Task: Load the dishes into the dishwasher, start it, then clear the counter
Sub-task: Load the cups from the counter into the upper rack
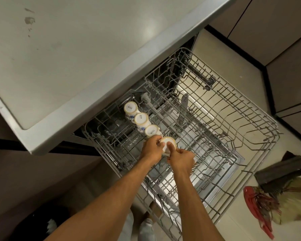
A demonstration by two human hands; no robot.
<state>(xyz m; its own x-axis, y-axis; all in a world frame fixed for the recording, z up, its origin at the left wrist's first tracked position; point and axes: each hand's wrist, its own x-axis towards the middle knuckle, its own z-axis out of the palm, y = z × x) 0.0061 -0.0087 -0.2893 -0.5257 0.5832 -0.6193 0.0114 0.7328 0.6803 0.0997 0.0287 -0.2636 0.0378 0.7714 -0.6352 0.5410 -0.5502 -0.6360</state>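
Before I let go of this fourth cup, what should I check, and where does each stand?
1. Held white ceramic cup is base up: ok.
2. Both the left hand and right hand hold it: ok.
3. In line with the three upturned white cups: ok.
4. Its rim seated on the grey wire rack: cannot tell, the hands hide it.
5. Open rack space to its right for more dishes: ok.

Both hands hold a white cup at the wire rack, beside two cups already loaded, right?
No: head view shows three upturned white ceramic cups loaded, not two. Left hand and right hand do hold a fourth cup at the grey wire rack.
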